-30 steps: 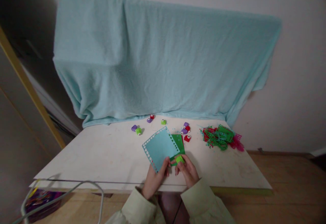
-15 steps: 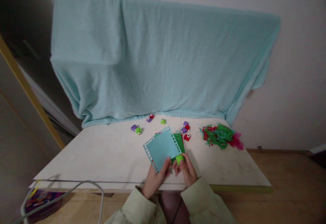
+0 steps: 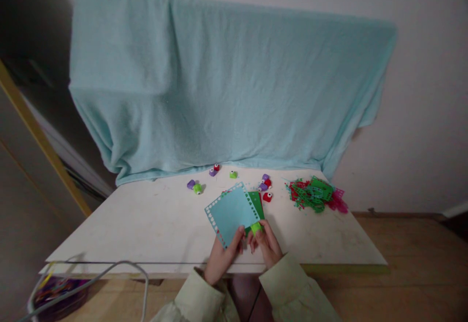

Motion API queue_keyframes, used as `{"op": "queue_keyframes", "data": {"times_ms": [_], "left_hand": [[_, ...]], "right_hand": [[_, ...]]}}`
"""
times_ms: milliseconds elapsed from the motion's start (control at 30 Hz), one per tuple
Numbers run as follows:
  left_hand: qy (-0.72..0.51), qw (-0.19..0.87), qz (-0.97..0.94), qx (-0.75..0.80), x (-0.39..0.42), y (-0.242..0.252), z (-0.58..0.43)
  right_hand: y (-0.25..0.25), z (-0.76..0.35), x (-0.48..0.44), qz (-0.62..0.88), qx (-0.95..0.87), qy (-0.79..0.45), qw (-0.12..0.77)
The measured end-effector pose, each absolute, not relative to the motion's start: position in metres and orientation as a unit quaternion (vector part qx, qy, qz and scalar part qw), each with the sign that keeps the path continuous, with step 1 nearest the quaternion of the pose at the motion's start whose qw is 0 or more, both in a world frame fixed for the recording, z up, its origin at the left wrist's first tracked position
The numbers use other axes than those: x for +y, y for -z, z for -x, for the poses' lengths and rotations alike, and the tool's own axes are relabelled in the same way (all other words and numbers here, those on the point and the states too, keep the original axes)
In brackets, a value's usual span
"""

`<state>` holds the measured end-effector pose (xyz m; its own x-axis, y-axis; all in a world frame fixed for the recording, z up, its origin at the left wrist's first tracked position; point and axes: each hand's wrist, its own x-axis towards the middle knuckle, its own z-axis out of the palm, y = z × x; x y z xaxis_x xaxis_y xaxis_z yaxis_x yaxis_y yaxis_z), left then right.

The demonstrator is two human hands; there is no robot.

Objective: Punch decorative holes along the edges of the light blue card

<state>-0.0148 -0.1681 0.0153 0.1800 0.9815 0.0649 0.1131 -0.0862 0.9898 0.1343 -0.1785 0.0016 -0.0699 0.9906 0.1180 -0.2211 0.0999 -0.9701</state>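
Between its thumb and fingers my left hand [image 3: 224, 258] holds a light blue paper square [image 3: 232, 212] with small shapes punched along its edges. My right hand [image 3: 268, 245] grips a small lime-green punch [image 3: 256, 228] at the sheet's lower right corner. Partly under the blue sheet lies green paper [image 3: 257, 202], with a red edge showing beside it. Behind the paper are more small punches: a purple one [image 3: 190, 184], a green one [image 3: 233, 174] and a red one [image 3: 267, 197], among several others.
A pile of punched green, red and pink paper scraps [image 3: 314, 194] lies at the right of the white table [image 3: 146, 224]. A light blue cloth [image 3: 234, 83] hangs behind. At lower left are a grey tube [image 3: 120, 263] and a purple container [image 3: 62, 297].
The camera view has shifted slightly. Both hands keep their grips, and the green punch stays at the blue paper's lower right corner.
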Motion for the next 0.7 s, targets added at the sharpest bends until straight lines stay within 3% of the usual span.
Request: {"op": "queue_keyframes", "data": {"times_ms": [700], "left_hand": [[-0.450, 0.478, -0.588, 0.473, -0.1674, -0.0143, 0.0149]], "right_hand": [[-0.0011, -0.1326, -0.1768, 0.394, -0.483, -0.538, 0.567]]}}
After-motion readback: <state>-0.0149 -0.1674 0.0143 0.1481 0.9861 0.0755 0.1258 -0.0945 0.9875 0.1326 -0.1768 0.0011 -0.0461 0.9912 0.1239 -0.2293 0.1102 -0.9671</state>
